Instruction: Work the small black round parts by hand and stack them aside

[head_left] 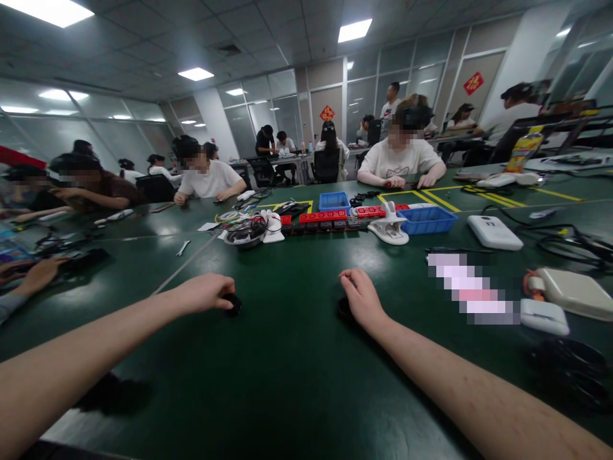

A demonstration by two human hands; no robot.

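My left hand is over the green table, its thumb and fingers closed on a small black object at the tabletop. What kind of object it is, I cannot make out. Across from it, my right hand rests low with its fingers curled together. A dark patch shows beside and under this hand; whether it is a held object or a shadow is unclear. Bare tabletop lies between the two hands.
Ahead stand a row of red-topped black blocks, a white clamp-like stand, a blue bin and bundled cables. A wrench lies left. White power bank and earbud case sit right. Co-workers sit around the table.
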